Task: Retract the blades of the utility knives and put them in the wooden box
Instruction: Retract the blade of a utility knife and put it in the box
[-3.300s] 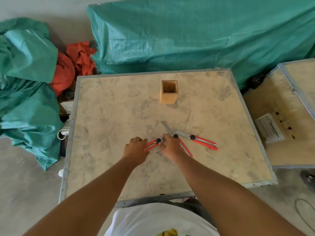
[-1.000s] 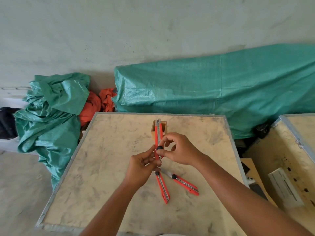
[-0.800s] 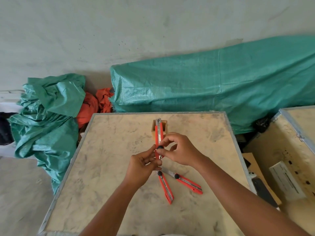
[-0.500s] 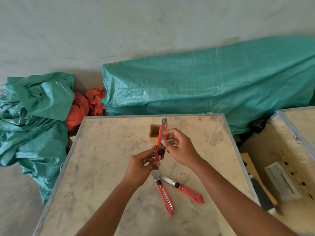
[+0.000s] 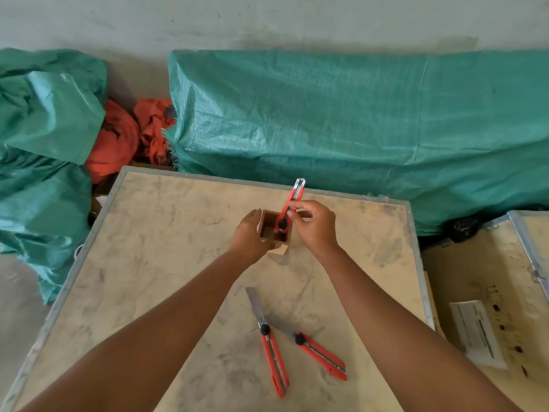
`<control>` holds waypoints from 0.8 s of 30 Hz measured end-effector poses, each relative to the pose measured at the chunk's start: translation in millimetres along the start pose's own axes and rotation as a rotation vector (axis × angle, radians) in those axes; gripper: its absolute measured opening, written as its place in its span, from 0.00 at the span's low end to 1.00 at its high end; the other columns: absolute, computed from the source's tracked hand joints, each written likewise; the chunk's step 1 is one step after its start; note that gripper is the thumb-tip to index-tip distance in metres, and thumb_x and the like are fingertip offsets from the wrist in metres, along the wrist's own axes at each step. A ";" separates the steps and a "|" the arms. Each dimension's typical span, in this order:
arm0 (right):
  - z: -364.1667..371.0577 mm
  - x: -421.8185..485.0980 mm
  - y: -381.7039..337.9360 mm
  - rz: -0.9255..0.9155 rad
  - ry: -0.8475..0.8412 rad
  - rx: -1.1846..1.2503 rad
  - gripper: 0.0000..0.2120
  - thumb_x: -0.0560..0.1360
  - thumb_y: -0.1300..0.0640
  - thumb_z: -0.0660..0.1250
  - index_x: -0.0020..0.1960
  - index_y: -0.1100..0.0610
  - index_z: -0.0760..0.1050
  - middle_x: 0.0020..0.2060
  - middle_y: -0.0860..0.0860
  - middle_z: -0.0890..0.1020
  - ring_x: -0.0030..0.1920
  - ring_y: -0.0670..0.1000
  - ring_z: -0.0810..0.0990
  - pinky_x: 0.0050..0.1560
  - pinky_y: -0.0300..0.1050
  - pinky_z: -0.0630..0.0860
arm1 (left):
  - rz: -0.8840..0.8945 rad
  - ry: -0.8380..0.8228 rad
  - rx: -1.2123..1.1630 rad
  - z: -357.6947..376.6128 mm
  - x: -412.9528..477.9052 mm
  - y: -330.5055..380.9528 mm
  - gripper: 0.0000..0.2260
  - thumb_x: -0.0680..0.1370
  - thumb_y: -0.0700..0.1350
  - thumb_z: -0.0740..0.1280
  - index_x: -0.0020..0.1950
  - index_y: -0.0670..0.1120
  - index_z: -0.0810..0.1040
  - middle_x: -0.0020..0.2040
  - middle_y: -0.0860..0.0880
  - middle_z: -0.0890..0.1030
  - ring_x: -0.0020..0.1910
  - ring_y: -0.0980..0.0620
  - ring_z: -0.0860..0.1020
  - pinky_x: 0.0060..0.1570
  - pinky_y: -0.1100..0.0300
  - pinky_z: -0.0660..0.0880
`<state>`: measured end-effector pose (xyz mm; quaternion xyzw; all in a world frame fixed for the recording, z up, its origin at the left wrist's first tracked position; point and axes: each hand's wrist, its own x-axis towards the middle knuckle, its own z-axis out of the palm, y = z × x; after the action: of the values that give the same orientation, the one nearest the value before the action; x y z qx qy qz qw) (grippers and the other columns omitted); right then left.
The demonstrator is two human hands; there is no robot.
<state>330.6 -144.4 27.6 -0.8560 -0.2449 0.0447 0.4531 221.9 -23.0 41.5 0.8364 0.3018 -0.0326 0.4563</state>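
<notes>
A small open wooden box (image 5: pixel 269 228) stands near the far middle of the table, tilted toward me. My left hand (image 5: pixel 248 237) grips its left side. My right hand (image 5: pixel 312 226) pinches a red utility knife (image 5: pixel 292 202) that stands nearly upright, its lower end inside the box and no blade showing at its top. Two more red utility knives lie on the near part of the table, one (image 5: pixel 271 349) pointing away from me and one (image 5: pixel 319 352) angled to the right. Both have their grey blades extended.
The table (image 5: pixel 142 281) is a pale board with a metal rim. Green tarpaulin bundles (image 5: pixel 356 120) and orange cloth (image 5: pixel 118 141) lie behind and to the left. A second wooden crate (image 5: pixel 487 292) with a paper label stands close on the right.
The knife I held in both hands over the table has moved forward to the box. My left hand let go of it and took hold of the box; the knife's lower end went in.
</notes>
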 end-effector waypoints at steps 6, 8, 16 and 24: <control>23.5 7.0 22.2 -0.028 -0.062 -0.089 0.09 0.74 0.66 0.73 0.52 0.56 0.86 0.49 0.53 0.88 0.49 0.52 0.85 0.53 0.47 0.83 | -0.026 0.004 0.003 19.2 19.8 -22.0 0.33 0.69 0.44 0.79 0.72 0.49 0.71 0.62 0.50 0.80 0.59 0.48 0.79 0.55 0.59 0.75; 26.7 5.8 24.7 -0.056 -0.086 -0.105 0.10 0.74 0.67 0.73 0.52 0.57 0.86 0.48 0.53 0.88 0.50 0.52 0.85 0.54 0.48 0.83 | -0.022 0.008 -0.010 21.4 20.4 -23.7 0.35 0.69 0.45 0.79 0.73 0.50 0.69 0.63 0.51 0.80 0.60 0.48 0.78 0.59 0.55 0.77; 22.7 -15.7 33.0 -0.066 -0.016 -0.085 0.11 0.73 0.66 0.74 0.55 0.57 0.86 0.54 0.56 0.85 0.56 0.53 0.82 0.53 0.51 0.84 | -0.024 0.055 -0.079 18.0 5.5 -24.7 0.35 0.71 0.42 0.78 0.75 0.45 0.66 0.70 0.45 0.75 0.69 0.45 0.73 0.64 0.60 0.68; -4.6 -106.6 43.6 -0.019 -0.212 -0.012 0.11 0.74 0.64 0.75 0.55 0.56 0.84 0.51 0.52 0.85 0.49 0.49 0.83 0.39 0.27 0.77 | -0.150 0.152 -0.076 32.9 -85.8 -61.2 0.34 0.72 0.46 0.77 0.76 0.49 0.67 0.75 0.49 0.69 0.73 0.48 0.69 0.70 0.48 0.71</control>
<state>255.1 -217.3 -20.0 -0.8468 -0.2999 0.1294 0.4198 126.5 -64.9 5.1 0.7937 0.3985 0.0083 0.4596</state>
